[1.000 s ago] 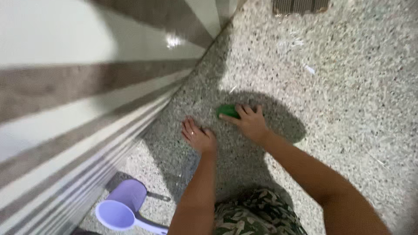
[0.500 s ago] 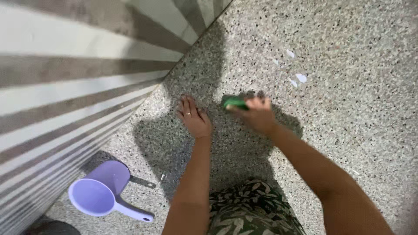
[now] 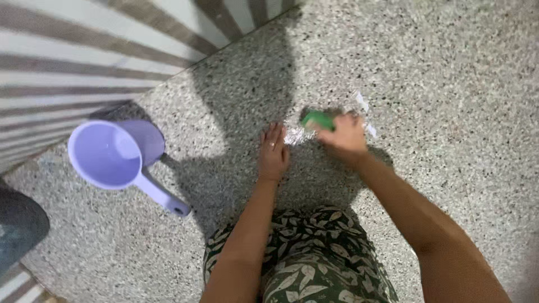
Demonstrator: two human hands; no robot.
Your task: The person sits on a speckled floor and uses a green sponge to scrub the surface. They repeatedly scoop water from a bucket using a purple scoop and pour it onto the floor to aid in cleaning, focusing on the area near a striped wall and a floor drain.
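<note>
My right hand (image 3: 343, 136) grips a green scrub pad (image 3: 318, 119) and presses it on the speckled terrazzo floor (image 3: 449, 112). White foam (image 3: 297, 134) lies on the floor just left of the pad, with more streaks to its right. My left hand (image 3: 273, 152) rests flat on the floor, fingers together, a ring on one finger, close beside the foam. Both forearms reach forward from above my leaf-patterned trousers (image 3: 303, 252).
A lilac plastic water scoop (image 3: 112, 157) with a long handle stands on the floor at the left, near the striped tiled wall (image 3: 84, 50). A dark object (image 3: 19, 224) sits at the left edge.
The view has swung, so the scoop now appears higher and larger at the left. My right hand has moved the green pad slightly, and foam now shows beside it.
</note>
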